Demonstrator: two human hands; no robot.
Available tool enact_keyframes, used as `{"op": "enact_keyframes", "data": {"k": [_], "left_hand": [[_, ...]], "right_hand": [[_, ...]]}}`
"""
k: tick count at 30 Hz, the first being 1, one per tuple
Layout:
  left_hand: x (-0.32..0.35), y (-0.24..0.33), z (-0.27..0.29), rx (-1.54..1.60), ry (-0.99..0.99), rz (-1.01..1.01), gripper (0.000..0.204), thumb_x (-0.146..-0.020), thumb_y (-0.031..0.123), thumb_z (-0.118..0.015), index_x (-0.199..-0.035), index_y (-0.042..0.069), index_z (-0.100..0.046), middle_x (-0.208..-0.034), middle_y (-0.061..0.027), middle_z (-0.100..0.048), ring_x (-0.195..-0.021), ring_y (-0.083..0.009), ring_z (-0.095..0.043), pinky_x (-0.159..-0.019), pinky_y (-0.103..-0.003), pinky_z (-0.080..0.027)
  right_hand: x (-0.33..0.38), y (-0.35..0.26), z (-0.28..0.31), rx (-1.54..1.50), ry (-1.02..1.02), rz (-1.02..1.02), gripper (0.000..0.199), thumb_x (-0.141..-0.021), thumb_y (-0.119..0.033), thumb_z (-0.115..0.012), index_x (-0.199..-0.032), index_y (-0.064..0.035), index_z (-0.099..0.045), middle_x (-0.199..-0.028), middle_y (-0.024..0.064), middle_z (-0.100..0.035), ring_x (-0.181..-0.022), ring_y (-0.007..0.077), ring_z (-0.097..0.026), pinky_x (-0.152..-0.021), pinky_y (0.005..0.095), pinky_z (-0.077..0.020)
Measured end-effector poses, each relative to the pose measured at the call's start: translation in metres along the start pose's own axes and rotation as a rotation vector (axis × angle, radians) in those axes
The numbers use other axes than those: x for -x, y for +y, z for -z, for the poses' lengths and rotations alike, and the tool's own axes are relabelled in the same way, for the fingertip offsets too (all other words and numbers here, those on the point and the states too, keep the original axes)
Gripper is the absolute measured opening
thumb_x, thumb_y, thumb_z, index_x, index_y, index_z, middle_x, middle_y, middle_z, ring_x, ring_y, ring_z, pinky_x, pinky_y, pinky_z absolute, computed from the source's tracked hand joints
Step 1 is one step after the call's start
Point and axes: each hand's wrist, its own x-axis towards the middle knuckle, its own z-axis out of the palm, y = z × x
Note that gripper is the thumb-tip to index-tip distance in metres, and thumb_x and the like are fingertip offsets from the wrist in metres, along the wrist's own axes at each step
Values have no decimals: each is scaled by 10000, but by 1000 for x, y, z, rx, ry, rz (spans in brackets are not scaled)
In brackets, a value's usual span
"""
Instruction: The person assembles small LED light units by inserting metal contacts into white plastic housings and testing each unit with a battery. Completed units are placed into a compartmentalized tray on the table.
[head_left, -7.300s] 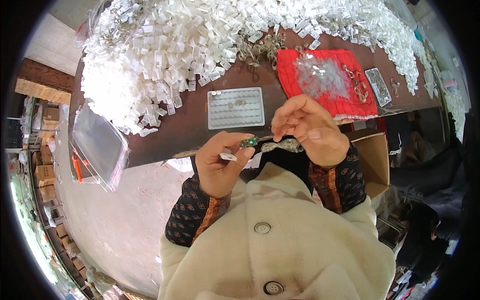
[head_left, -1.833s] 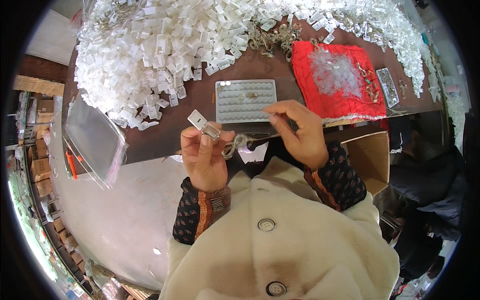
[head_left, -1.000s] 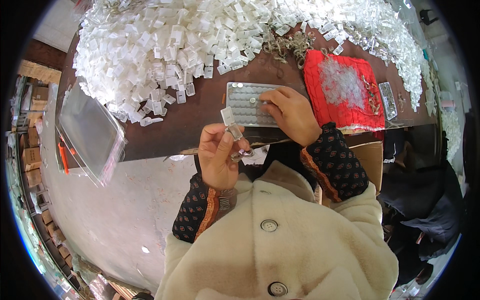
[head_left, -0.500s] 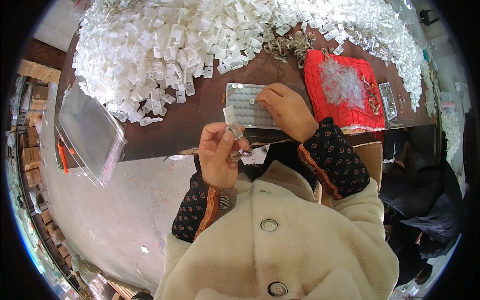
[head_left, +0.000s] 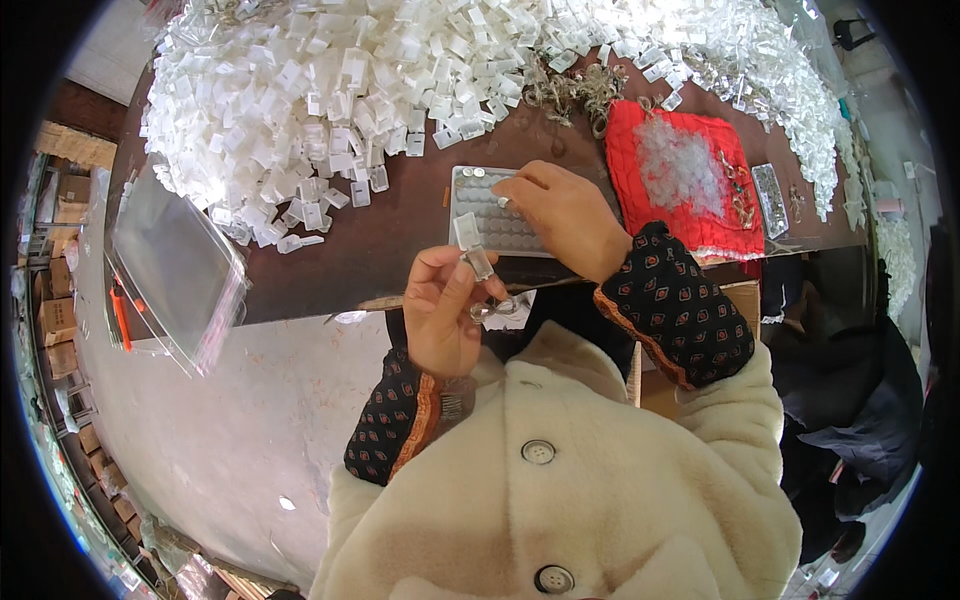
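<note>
My left hand (head_left: 440, 312) is closed, its thumb and fingers pinching a small clear plastic case (head_left: 473, 246) whose lid stands raised. A thin ring or cord (head_left: 494, 308) hangs beside the fingers of this hand. Over a pale grey tray (head_left: 482, 240) with rows of round pockets, my right hand (head_left: 568, 218) is closed in a pinch. At its fingertips is a small silvery disc (head_left: 502, 203), which looks like a button cell. More shiny discs (head_left: 473, 172) sit at the tray's far left corner.
A large heap of clear plastic cases (head_left: 300, 110) covers the back of the brown table (head_left: 300, 280). Tangled cords (head_left: 575, 92) lie before it. To the right are a red cloth (head_left: 630, 180) bearing clear bits and a small box of metal parts (head_left: 770, 200). Plastic bags (head_left: 175, 255) lie left.
My right hand has shifted a little left, and its fingertips now meet the small disc. The case in my left hand has moved slightly right and tilted.
</note>
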Motion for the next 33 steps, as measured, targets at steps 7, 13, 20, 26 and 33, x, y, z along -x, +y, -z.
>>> {"op": "enact_keyframes", "data": {"k": [7,13,20,26,33], "left_hand": [[1,0,-1,26,1,-19,183,-963,105,-560,-1135,69,-510,-1083,-161,-653,-822,-211,-656,-742,-333,-543],[2,1,-5,43,-18,-73,182,-959,73,-555,-1135,59,-511,-1046,-153,-664,-847,-221,-662,-772,-352,-544],[6,-1,-15,-41,-68,-198,174,-941,33,-572,-1108,17,-527,-987,-128,-674,-841,-211,-656,-781,-358,-541],[9,4,-17,3,-107,-115,166,-942,47,-577,-1100,17,-536,-982,-123,-672,-821,-204,-647,-773,-351,-534],[5,0,-12,45,19,-65,181,-948,58,-571,-1123,47,-529,-998,-126,-665,-800,-205,-650,-729,-330,-533]], "right_hand": [[-5,-4,-6,19,15,12,200,-814,-9,-632,-1006,-62,-616,-900,122,-597,-820,317,-616,-698,388,-501],[11,-46,22,-252,164,54,148,-814,10,-675,-955,-30,-652,-881,123,-629,-784,293,-630,-686,343,-521],[20,-74,24,-181,207,183,276,-737,53,-685,-1001,-28,-671,-901,119,-629,-764,267,-638,-638,333,-532],[18,-70,19,-167,348,265,328,-689,30,-673,-1011,-32,-673,-914,88,-640,-774,260,-639,-649,333,-533],[23,-57,3,-78,386,296,310,-700,-40,-668,-1010,-37,-673,-898,83,-648,-775,258,-642,-649,349,-524]]}}
